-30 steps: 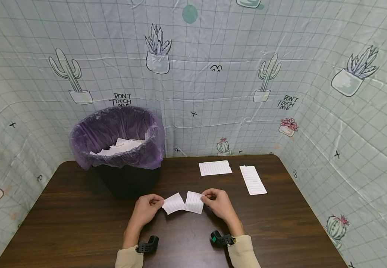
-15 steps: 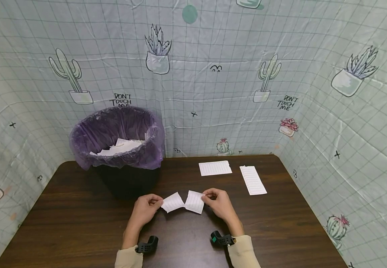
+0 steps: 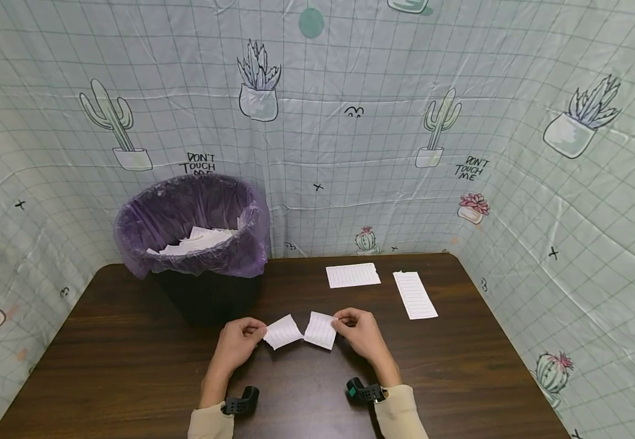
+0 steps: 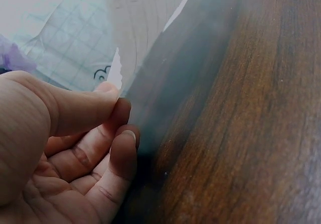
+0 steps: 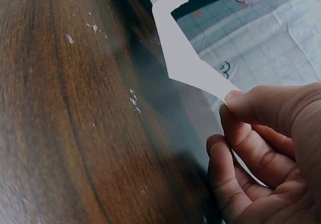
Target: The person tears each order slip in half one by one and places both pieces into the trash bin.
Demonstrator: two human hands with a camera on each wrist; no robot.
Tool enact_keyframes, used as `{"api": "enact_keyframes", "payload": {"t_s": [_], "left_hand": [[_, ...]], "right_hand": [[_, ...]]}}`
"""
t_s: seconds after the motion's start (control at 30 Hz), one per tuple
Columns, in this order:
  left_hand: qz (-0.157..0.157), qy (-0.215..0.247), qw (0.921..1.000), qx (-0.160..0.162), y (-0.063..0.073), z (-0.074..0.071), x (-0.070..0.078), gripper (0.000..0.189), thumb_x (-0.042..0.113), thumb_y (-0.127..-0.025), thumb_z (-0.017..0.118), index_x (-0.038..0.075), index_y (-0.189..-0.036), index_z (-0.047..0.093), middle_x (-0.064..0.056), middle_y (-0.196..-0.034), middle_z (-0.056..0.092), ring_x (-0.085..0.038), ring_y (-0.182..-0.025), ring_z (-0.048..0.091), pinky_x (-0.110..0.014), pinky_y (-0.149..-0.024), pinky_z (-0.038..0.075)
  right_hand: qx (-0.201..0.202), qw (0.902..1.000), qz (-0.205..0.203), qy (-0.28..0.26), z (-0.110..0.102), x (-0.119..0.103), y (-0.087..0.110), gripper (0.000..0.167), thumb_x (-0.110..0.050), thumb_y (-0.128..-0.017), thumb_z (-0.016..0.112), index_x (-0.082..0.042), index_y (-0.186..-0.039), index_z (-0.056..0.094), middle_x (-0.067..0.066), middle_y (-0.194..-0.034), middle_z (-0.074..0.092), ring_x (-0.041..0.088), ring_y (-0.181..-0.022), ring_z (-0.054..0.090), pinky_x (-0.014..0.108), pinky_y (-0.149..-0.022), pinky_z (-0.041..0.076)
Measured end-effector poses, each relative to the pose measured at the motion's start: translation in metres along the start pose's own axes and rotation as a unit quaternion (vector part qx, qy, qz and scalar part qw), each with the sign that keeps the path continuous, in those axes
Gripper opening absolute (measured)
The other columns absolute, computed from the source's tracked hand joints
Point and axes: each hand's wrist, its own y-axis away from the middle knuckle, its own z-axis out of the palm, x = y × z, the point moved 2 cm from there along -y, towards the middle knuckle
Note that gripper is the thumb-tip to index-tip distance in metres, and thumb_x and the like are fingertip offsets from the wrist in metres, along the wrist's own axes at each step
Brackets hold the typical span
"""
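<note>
a ruled paper slip (image 3: 283, 333), nearly parted by a rip from its twelve-o'clock edge, is held along a nine-to-three long axis; its nine-o'clock end is pinched by the left hand (image 3: 238, 343), its three-o'clock end by the right hand (image 3: 362, 334), neither nearer.

Marks on the torn paper (image 3: 319, 331) too small to tell — sleeves (image 3: 211, 422) cut off below.

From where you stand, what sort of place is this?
Probably a makeshift work or filming booth, though I can't be sure. A wrinkled plant-print sheet hangs behind and along both sides of a wood-grain table, where a purple-lined bin stands.
</note>
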Motion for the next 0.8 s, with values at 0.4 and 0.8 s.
{"api": "enact_keyframes", "payload": {"t_s": [0.4, 0.8], "left_hand": [[-0.008, 0.011, 0.9999, 0.000, 0.0008, -0.0003, 0.0003, 0.006, 0.005, -0.093, 0.072, 0.001, -0.094, 0.077, -0.005, -0.081, 0.072, -0.012, -0.071, 0.061, -0.025, -0.065, 0.049], [-0.014, 0.026, 0.9996, 0.004, 0.0017, -0.0014, 0.0010, 0.007, 0.003, -0.094, 0.071, -0.002, -0.096, 0.076, -0.008, -0.084, 0.073, -0.012, -0.068, 0.064, -0.023, -0.063, 0.052]], "right_hand": [[0.002, 1.0000, -0.008, 0.004, -0.0008, 0.0004, 0.0001, 0.004, -0.002, -0.088, 0.076, 0.000, -0.091, 0.074, 0.006, -0.080, 0.071, 0.010, -0.074, 0.062, 0.021, -0.063, 0.048], [0.011, 0.9999, 0.004, -0.006, -0.0076, 0.0012, -0.0011, 0.005, -0.001, -0.091, 0.073, 0.002, -0.095, 0.074, 0.008, -0.084, 0.071, 0.012, -0.074, 0.064, 0.022, -0.066, 0.052]]}}
